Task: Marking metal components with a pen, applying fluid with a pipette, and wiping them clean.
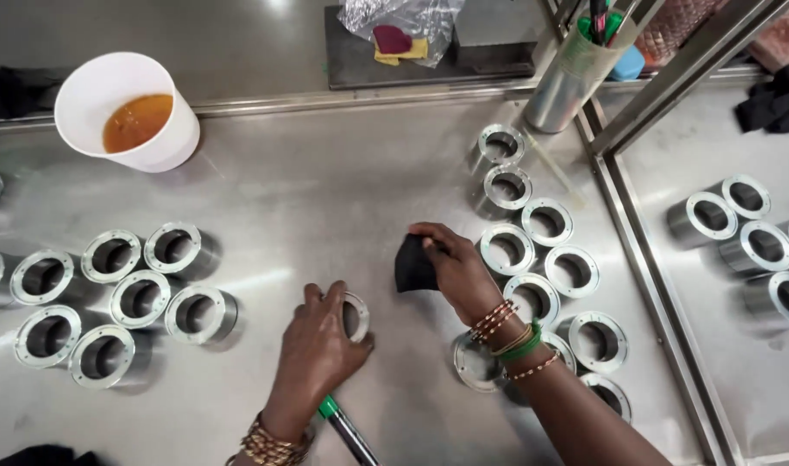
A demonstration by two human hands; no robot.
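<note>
Steel table seen from above. The left hand curls its fingers around one flanged metal ring near the front centre. The right hand pinches a black cloth just beside it. Eight rings cluster at left, about eleven at right. One white cup holds amber liquid.

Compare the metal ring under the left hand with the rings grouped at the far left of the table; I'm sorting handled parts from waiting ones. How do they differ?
The metal ring is gripped by the left hand; the grouped rings are untouched. It sits alone mid-table and tipped on its side, while they cluster together with openings facing up. The hand hides most of it; they show fully. Both are shiny flanged metal cylinders on the steel table.
</note>
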